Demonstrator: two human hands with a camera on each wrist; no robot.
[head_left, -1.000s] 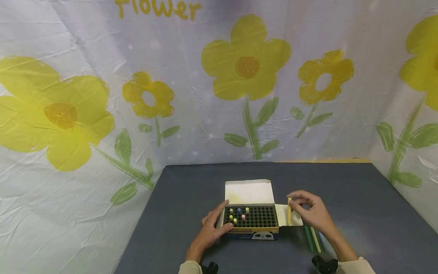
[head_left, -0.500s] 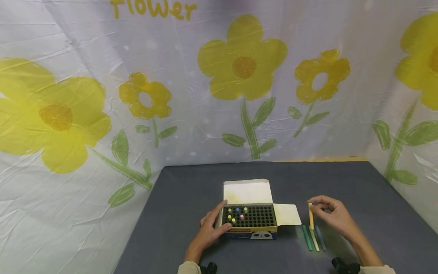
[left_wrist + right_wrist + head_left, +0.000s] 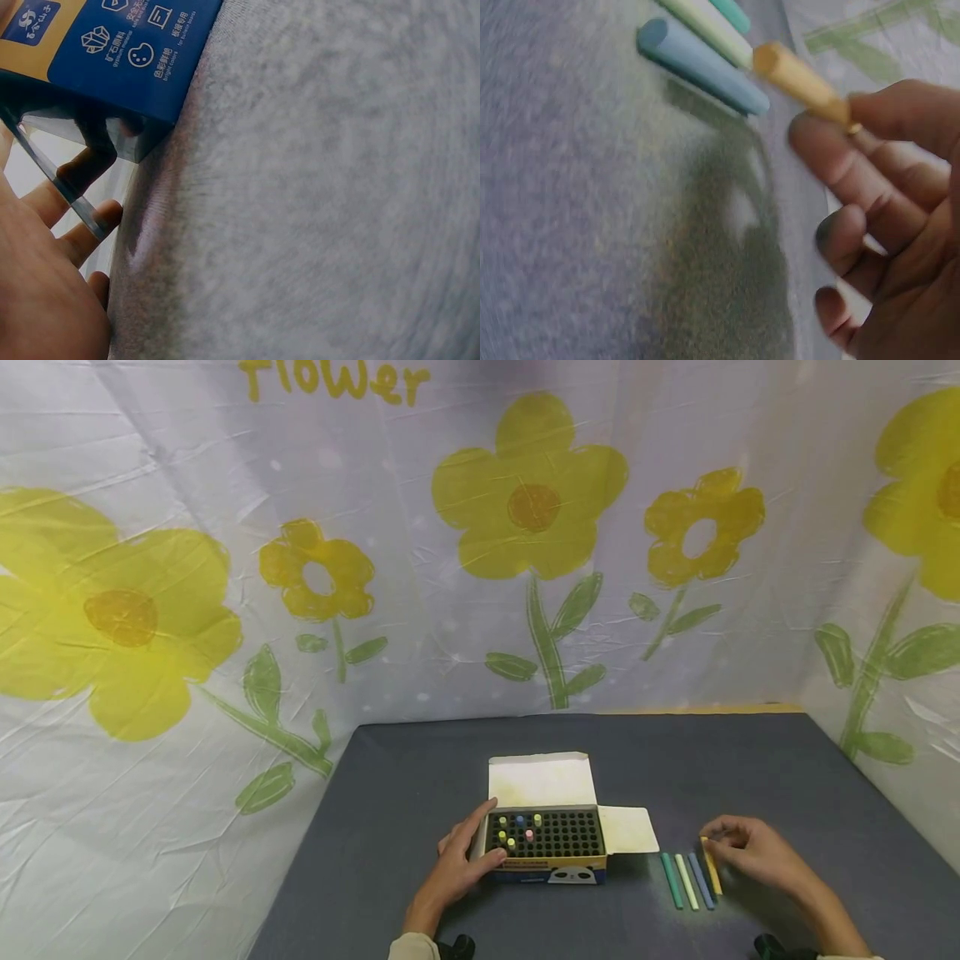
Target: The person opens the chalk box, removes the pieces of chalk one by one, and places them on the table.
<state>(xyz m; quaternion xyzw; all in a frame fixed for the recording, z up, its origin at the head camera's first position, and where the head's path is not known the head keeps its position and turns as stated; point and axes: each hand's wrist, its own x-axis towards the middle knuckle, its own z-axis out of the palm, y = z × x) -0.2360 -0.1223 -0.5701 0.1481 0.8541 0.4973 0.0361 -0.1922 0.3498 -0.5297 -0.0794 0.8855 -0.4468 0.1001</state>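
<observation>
In the head view my right hand (image 3: 757, 852) pinches the far end of a yellow-orange chalk stick (image 3: 714, 872) between thumb and fingertips. The stick slants down close to the table, just right of a blue chalk stick (image 3: 701, 881). Pale yellow-green (image 3: 687, 883) and green chalk sticks (image 3: 672, 881) lie left of the blue one, roughly side by side. My left hand (image 3: 453, 868) holds the left end of an open chalk box (image 3: 517, 875), thumb at its front corner. Several yellow, blue and pink chalks stand in the box's black holed insert (image 3: 573, 835). The left wrist view shows fingers behind a clear flap.
The box's white lid (image 3: 542, 781) is folded back, and a white side flap (image 3: 628, 831) sticks out to the right, near the chalk row. A dark cloth covers the table (image 3: 420, 777). A flower-printed curtain (image 3: 420, 635) hangs behind it.
My right hand has carried the yellow-orange chalk from over the box's side flap rightward and down, past the other sticks. The chalk now slants. My left hand keeps its place on the box.
</observation>
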